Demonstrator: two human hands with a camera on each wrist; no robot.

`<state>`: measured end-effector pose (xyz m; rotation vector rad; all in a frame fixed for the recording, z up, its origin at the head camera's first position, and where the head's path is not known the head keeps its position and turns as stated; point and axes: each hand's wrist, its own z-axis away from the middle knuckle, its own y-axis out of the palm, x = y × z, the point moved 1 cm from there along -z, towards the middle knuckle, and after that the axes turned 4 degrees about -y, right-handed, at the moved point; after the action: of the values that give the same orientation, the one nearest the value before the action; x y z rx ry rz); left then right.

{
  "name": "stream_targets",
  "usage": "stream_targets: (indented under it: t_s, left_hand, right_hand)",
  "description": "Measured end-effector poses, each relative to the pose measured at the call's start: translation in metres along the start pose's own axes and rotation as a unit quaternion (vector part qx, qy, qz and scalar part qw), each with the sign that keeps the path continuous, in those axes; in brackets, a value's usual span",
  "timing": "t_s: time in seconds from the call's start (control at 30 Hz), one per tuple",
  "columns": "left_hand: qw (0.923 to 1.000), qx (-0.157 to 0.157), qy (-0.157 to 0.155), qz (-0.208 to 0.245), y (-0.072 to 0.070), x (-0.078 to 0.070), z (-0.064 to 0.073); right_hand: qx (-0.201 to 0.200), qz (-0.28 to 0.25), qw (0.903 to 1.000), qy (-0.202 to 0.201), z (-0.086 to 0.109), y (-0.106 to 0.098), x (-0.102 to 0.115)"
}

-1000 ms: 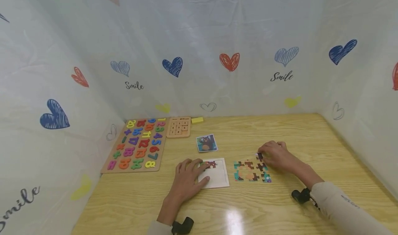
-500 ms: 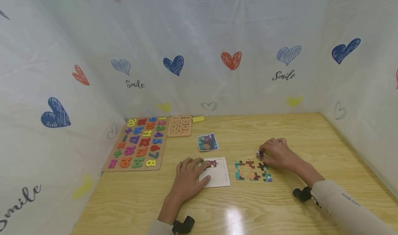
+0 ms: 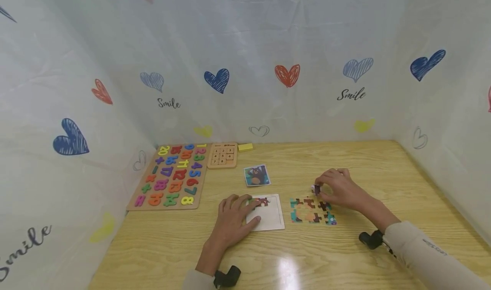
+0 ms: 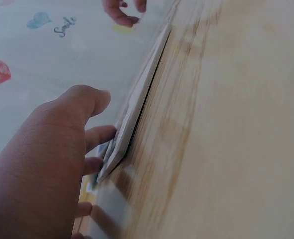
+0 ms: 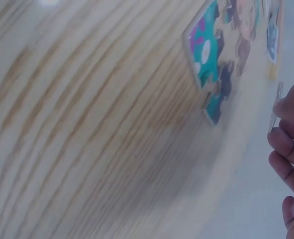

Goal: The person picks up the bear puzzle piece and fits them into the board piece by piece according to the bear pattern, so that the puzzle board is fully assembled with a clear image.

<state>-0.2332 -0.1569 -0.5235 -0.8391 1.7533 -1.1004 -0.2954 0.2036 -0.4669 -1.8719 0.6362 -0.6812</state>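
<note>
My right hand [image 3: 339, 189] pinches a dark puzzle piece [image 3: 316, 189] between thumb and fingers, just behind the loose pieces. In the right wrist view that puzzle piece [image 5: 276, 110] appears edge-on, raised off the table. Several loose jigsaw pieces [image 3: 309, 203] in teal, brown and orange lie in rows beside the hand. My left hand [image 3: 232, 221] rests with spread fingers over the left side of a white puzzle tray [image 3: 272, 217]. Brown pieces [image 3: 262, 201] sit at the tray's upper edge, partly hidden by my fingers. The left wrist view shows fingertips right at the edge of the tray [image 4: 137, 109].
A bear picture card [image 3: 257, 175] lies behind the tray. Further left are a board of coloured numbers [image 3: 168, 177], a wooden sliding number puzzle [image 3: 222, 155] and a yellow block [image 3: 245, 147]. A heart-printed curtain [image 3: 245, 47] surrounds the wooden table [image 3: 383, 166].
My right hand has lifted the dark puzzle piece from the back right of the loose pieces and tilted it, moving slightly left. My left hand stays on the tray.
</note>
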Motion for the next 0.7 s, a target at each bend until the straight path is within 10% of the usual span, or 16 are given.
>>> stream_targets:
  t_s: [0.7]
  left_hand:
    - [0.9999, 0.010, -0.002, -0.009, 0.000, 0.002, 0.000]
  right_hand:
    - [-0.008, 0.005, 0.9990, -0.045, -0.023, 0.001, 0.025]
